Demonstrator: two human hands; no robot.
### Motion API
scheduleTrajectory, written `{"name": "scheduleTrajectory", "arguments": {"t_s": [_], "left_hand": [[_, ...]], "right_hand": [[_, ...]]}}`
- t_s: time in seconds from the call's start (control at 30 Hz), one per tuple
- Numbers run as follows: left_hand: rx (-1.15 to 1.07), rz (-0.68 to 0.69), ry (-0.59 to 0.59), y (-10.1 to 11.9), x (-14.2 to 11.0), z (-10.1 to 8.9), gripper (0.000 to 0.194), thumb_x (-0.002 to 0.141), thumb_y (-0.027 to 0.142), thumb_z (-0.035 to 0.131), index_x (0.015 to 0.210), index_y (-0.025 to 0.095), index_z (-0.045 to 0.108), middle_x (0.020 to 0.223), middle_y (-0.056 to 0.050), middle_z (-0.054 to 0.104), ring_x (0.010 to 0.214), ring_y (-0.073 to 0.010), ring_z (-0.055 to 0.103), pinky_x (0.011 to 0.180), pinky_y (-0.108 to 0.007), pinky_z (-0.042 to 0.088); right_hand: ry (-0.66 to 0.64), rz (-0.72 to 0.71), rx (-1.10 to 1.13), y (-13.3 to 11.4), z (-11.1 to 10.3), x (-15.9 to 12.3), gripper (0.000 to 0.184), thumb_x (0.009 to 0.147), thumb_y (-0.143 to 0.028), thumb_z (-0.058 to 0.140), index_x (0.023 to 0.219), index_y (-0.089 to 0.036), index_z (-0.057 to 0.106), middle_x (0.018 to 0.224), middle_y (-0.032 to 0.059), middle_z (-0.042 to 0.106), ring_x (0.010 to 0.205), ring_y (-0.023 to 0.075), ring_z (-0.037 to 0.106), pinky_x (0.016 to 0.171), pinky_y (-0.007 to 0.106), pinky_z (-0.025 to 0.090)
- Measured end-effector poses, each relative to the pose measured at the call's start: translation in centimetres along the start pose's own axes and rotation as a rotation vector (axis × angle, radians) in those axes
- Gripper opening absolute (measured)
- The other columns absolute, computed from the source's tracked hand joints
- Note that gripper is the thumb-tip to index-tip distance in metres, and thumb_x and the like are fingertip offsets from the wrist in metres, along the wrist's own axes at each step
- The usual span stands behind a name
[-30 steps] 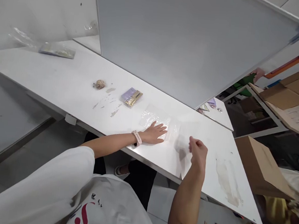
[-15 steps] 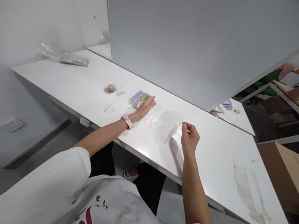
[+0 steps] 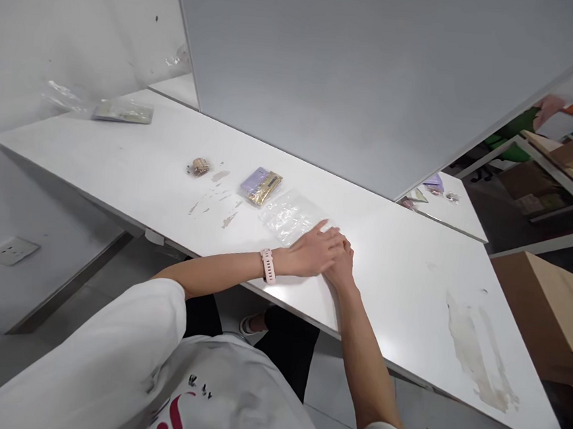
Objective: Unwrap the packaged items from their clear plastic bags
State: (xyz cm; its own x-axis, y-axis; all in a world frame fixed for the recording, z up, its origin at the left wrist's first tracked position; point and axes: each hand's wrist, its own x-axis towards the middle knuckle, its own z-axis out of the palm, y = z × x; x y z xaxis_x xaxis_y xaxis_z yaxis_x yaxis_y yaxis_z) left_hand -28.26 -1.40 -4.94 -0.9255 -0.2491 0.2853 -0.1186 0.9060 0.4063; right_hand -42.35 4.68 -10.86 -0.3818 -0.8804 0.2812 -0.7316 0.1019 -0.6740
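On the white table lies a transparent plastic bag, flat and wrinkled, with its right end under my hands. My left hand, below a pink watch band, rests across my right hand with its fingers stretched out. My right hand is at the bag's right end; its fingers are partly covered by the left, and they appear closed on the bag's edge. Just beyond the bag's left end sits a purple and gold packet in shiny wrapping, touched by neither hand.
A small bag of brown pieces lies farther left. Another flat packet and loose plastic film are at the table's far left. A grey panel stands along the back edge. A cardboard box is beyond the right end.
My left hand has left the packet and moved right onto my right hand. The right hand has come down and left, and the bag's raised right end is now lower.
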Motion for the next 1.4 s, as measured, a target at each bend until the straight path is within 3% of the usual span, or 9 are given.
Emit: {"name": "scheduleTrajectory", "arguments": {"t_s": [0.17,0.3,0.4,0.53,0.73,0.93,1.1,1.27,1.4], "left_hand": [[0.021,-0.377,-0.188,-5.0,-1.9,0.0,0.056,0.097,0.039,0.046,0.148,0.015,0.045,0.162,-0.017,0.033,0.153,-0.0351,0.021,0.123,-0.058,0.007],[0.051,-0.441,-0.189,-4.2,-1.6,0.0,0.046,0.099,0.037,0.040,0.138,0.017,0.052,0.152,-0.017,0.047,0.143,-0.0378,0.035,0.115,-0.059,0.025],[-0.072,-0.490,-0.145,-2.3,-0.1,0.3,0.040,0.096,0.031,0.042,0.131,0.015,0.057,0.132,-0.019,0.062,0.131,-0.0400,0.046,0.107,-0.059,0.034],[-0.596,-0.665,0.024,-2.2,1.3,0.5,0.046,0.096,0.038,0.048,0.137,0.019,0.051,0.131,-0.016,0.063,0.122,-0.0328,0.056,0.106,-0.048,0.042],[-1.302,-0.878,0.074,-4.8,0.4,-0.8,0.059,0.098,0.060,0.039,0.134,0.014,0.050,0.128,-0.019,0.062,0.104,-0.0254,0.067,0.089,-0.037,0.055],[-0.652,-0.751,0.121,-5.6,-0.6,-2.1,0.065,0.089,0.042,0.061,0.147,0.019,0.043,0.148,-0.016,0.050,0.136,-0.0328,0.047,0.109,-0.042,0.041],[0.016,-0.780,0.081,-5.2,-2.0,-3.0,0.060,0.090,0.025,0.055,0.147,0.015,0.042,0.144,-0.019,0.051,0.135,-0.0380,0.039,0.108,-0.053,0.036],[-0.163,-0.834,0.130,-4.7,-3.2,-3.3,0.070,0.089,0.030,0.059,0.152,0.014,0.035,0.151,-0.022,0.040,0.137,-0.0382,0.041,0.109,-0.050,0.036],[-0.672,-0.899,0.410,-5.2,-2.4,-3.0,0.078,0.079,0.026,0.071,0.149,0.022,0.039,0.159,-0.017,0.031,0.135,-0.0331,0.048,0.106,-0.042,0.042]], "right_hand": [[0.097,-0.061,-0.111,1.2,-0.3,-0.2,0.038,0.093,-0.044,0.048,0.115,-0.023,0.070,0.130,0.0143,0.061,0.124,0.0308,0.047,0.103,0.054,0.038],[0.320,0.148,-0.179,0.8,-1.2,-0.2,0.040,0.091,-0.051,0.049,0.074,-0.021,0.069,0.090,0.0129,0.067,0.102,0.0316,0.053,0.096,0.056,0.036],[0.189,0.258,-0.091,0.1,-2.0,-0.6,0.049,0.089,-0.061,0.053,0.058,-0.023,0.059,0.067,0.0071,0.061,0.081,0.0266,0.055,0.086,0.049,0.040],[0.009,0.369,0.358,-0.1,-3.1,-0.9,0.043,0.079,-0.065,0.067,0.083,-0.022,0.070,0.077,0.0032,0.067,0.068,0.0189,0.056,0.068,0.036,0.045],[-0.285,0.217,0.828,-1.7,-2.9,-1.1,0.038,0.085,-0.057,0.067,0.105,-0.026,0.075,0.113,0.0078,0.073,0.100,0.0226,0.067,0.090,0.041,0.053],[-0.370,-0.227,0.367,-3.4,-0.2,-1.6,0.032,0.094,-0.050,0.058,0.111,-0.030,0.076,0.133,0.0074,0.065,0.122,0.0273,0.059,0.102,0.049,0.048],[-0.359,-0.366,0.129,-3.0,0.7,-1.6,0.029,0.100,-0.035,0.049,0.116,-0.029,0.072,0.129,0.0063,0.068,0.118,0.0254,0.059,0.102,0.048,0.045],[-0.257,-0.239,-0.032,-2.5,0.8,-1.7,0.027,0.092,-0.040,0.061,0.114,-0.027,0.070,0.143,0.0082,0.056,0.136,0.0310,0.044,0.110,0.053,0.037],[-0.160,0.006,-0.103,-2.3,0.6,-1.5,0.069,0.079,-0.049,0.074,0.140,-0.026,0.052,0.160,0.0141,0.035,0.147,0.0384,0.025,0.114,0.063,0.026]]}}
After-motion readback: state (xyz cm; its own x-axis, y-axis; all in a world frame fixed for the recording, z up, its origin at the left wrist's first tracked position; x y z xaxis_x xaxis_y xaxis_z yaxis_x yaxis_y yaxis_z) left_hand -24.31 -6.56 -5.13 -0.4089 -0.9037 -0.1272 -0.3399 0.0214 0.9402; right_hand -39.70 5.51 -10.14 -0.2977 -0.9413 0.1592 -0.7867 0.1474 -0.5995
